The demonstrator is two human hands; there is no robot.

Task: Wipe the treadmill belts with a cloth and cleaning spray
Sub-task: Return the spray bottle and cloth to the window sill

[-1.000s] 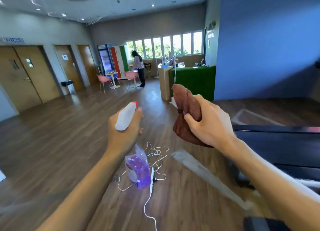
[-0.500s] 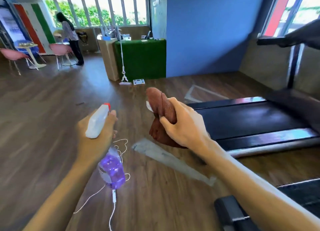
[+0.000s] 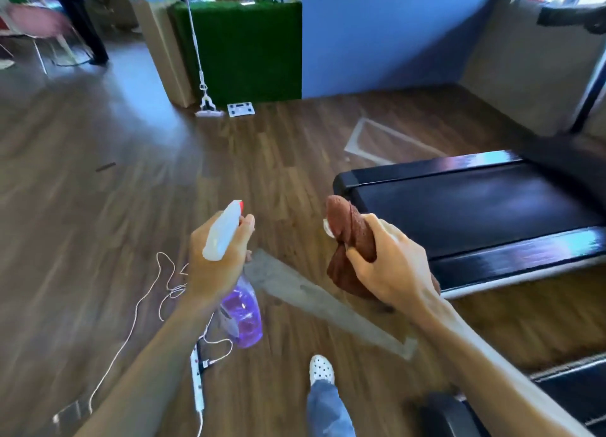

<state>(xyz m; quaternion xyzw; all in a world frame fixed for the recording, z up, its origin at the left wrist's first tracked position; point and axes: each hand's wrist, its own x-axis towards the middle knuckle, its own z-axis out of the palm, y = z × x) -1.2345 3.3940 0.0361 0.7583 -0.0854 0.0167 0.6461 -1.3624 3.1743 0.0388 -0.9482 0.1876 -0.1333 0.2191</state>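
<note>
Nearest in, a white shoe [image 3: 321, 368] mid-step on the wood floor [image 3: 98, 240], with a power strip [image 3: 197, 382] and its white cord lying off to the left. Looks like the approach step: nothing sprayed or wiped yet, I'd guess. The left hand [image 3: 218, 259] is wrapped around the neck of the spray bottle [image 3: 241, 315], which hangs upright (purple liquid at the bottom), nozzle pointing far and slightly right. The right hand [image 3: 387, 266] is clenched around a bunched brown cloth [image 3: 349, 226]. Further right, the treadmill belt [image 3: 475, 207] runs long-axis left-to-right, its end rail nearest the cloth. Next move probably calls for aiming the nozzle over that belt and squeezing.
</note>
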